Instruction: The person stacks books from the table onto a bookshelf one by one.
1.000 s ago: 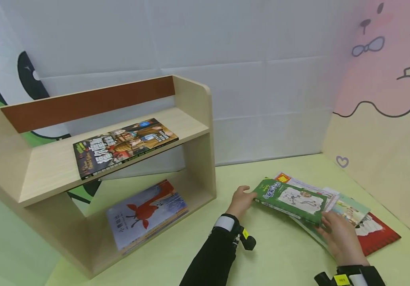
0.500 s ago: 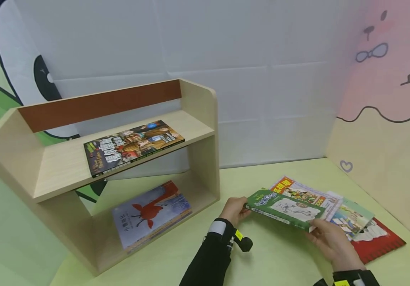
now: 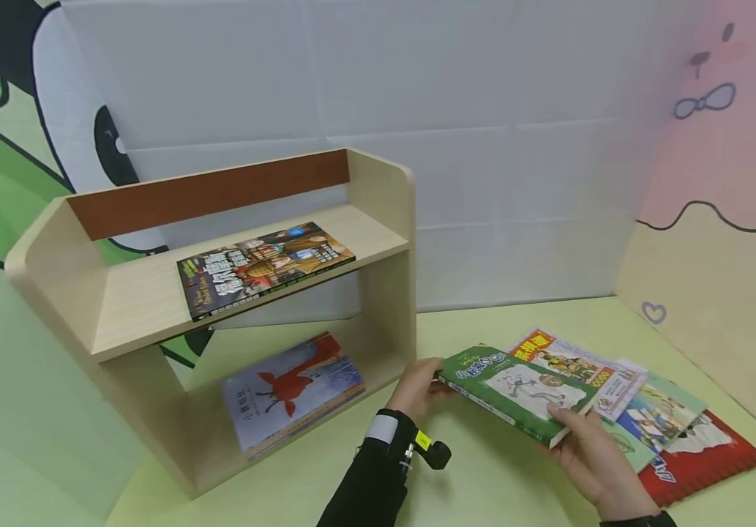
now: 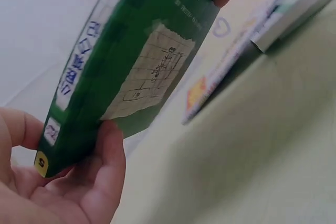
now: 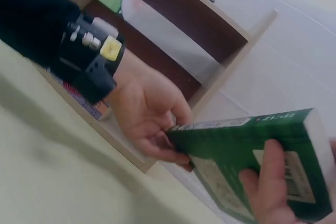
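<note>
Holding green paperback (image 3: 512,399) two-handed, at 4 o'clock in head view, lifted off pale green tabletop (image 3: 483,490), front cover up, white sketch panel showing. Left hand (image 3: 415,391) grasps its 9 o'clock end, thumb and fingers on opposite sides of the spine corner. Right hand (image 3: 591,461) grasps it at 4 o'clock, thumb on front cover, fingers against back cover; right wrist view confirms. Neither hand is released. Pile lies at the paperback's 3 o'clock, overlapping and fanned: magazine (image 3: 578,367) with red-and-yellow title, pale green book (image 3: 664,417) with cartoon cover, red book (image 3: 713,457) farthest out. Left wrist view shows a gap between paperback and pile. Two-tier wooden bookshelf (image 3: 387,197) stands toward 9 o'clock. Dark-covered comic book (image 3: 266,269) lies flat on upper shelf, near its front edge; blue-grey picture book (image 3: 295,399) with red figure lies flat in lower compartment, 7 o'clock from view centre. Left arm in black sleeve (image 3: 367,487) comes in from 6 o'clock. Pink wall cartoon (image 3: 723,146) with bow tie at 2 o'clock, small purple heart (image 3: 654,313) at 3 o'clock.
</note>
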Available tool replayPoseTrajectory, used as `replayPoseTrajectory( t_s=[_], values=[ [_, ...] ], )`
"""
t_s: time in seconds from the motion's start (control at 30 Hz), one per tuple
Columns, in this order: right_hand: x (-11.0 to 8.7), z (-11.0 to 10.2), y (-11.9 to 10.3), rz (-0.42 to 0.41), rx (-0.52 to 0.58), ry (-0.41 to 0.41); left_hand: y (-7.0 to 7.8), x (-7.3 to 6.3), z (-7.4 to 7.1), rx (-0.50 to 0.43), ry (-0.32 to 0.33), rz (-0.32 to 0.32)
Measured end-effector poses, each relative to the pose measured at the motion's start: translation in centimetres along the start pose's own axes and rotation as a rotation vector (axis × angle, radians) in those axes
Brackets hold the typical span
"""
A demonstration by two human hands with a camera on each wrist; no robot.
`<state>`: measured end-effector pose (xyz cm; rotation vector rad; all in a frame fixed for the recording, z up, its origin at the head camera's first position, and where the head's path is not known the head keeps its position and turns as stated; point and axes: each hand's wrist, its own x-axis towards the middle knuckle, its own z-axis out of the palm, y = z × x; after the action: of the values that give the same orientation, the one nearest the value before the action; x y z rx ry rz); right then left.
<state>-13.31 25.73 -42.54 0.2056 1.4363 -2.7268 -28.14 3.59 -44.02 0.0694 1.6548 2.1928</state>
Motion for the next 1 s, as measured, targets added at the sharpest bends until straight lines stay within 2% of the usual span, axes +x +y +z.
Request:
replayPoseTrajectory(
  t_s=[0.13,0.3,0.47,0.63,0.7,0.87,1.0],
  values=[
    [-0.3,0.8,-0.4,-0.101,-0.021,-0.077,1.4,-1.2,-0.7,-0.028,-0.03,0.028],
    [-0.4,1.5,-0.9,-0.256,-0.042,-0.276,3.2,-3.3,-1.9,-0.102,-0.071,0.041],
    [-0.1,2.2,-2.1,-0.343,-0.114,-0.481,4.1,-5.0,-3.0,-0.108,-0.142,0.059],
    [0.2,2.8,-3.2,-0.372,-0.163,-0.654,4.3,-6.9,-3.9,-0.079,-0.251,0.078],
    [0.2,3.1,-3.7,-0.374,-0.176,-0.694,4.4,-7.8,-4.1,-0.071,-0.295,0.1],
    [0.3,4.4,-4.5,-0.43,-0.23,-0.716,4.5,-9.8,-4.3,-0.076,-0.354,0.177],
    [0.4,5.6,-4.7,-0.506,-0.248,-0.703,4.1,-11.1,-4.3,-0.103,-0.351,0.233]
  ],
)
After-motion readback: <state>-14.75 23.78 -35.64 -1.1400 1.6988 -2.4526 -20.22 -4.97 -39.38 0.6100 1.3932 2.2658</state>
